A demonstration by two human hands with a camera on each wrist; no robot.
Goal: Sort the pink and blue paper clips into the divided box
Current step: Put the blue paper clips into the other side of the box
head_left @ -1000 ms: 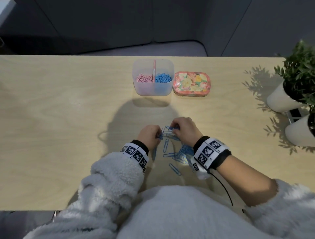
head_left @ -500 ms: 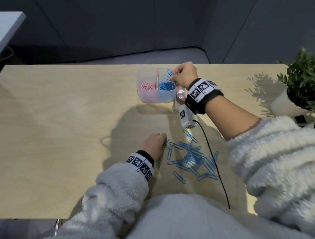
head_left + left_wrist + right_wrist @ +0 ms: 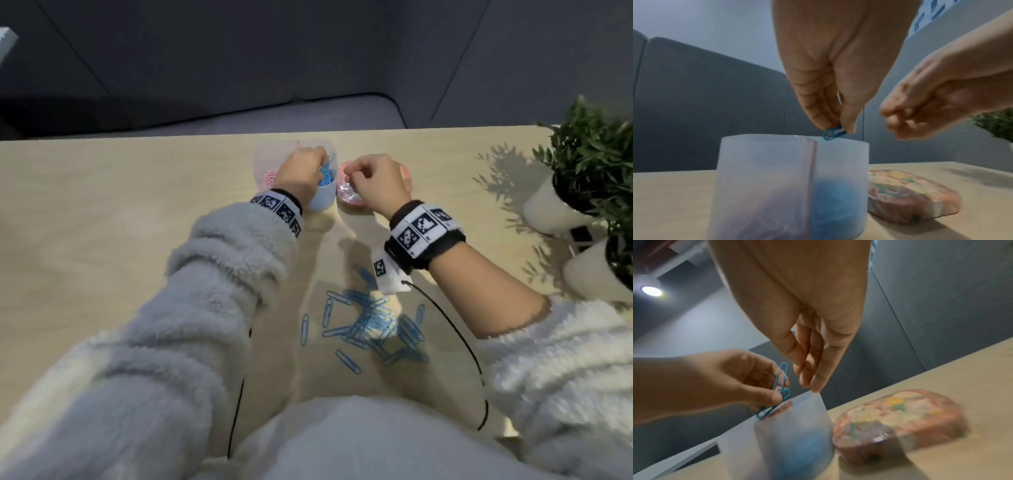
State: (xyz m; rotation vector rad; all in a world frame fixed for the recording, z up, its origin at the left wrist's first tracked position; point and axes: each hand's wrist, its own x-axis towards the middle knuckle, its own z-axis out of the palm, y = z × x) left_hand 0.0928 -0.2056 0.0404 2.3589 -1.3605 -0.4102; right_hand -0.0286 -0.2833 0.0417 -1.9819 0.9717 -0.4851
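Observation:
The translucent divided box (image 3: 321, 201) stands at the far middle of the table, pink clips (image 3: 270, 176) in its left half and blue clips (image 3: 325, 178) in its right half. My left hand (image 3: 303, 168) hovers over it and pinches blue paper clips (image 3: 833, 134) just above the right compartment's rim (image 3: 838, 142); the right wrist view shows the same clips (image 3: 781, 389). Just right of the box, my right hand (image 3: 371, 181) hangs with its fingers (image 3: 813, 379) pointing down and nothing in them. A pile of loose blue clips (image 3: 373, 322) lies near me.
A floral tin (image 3: 346, 200) sits right beside the box, under my right hand. Two potted plants (image 3: 589, 164) in white pots (image 3: 548, 212) stand at the table's right edge. A black cable (image 3: 455, 335) trails from my right wrist past the pile.
My left hand rose from the pile to the box with blue clips. My right hand, holding clips over the box before, now holds none and has shifted right over the tin.

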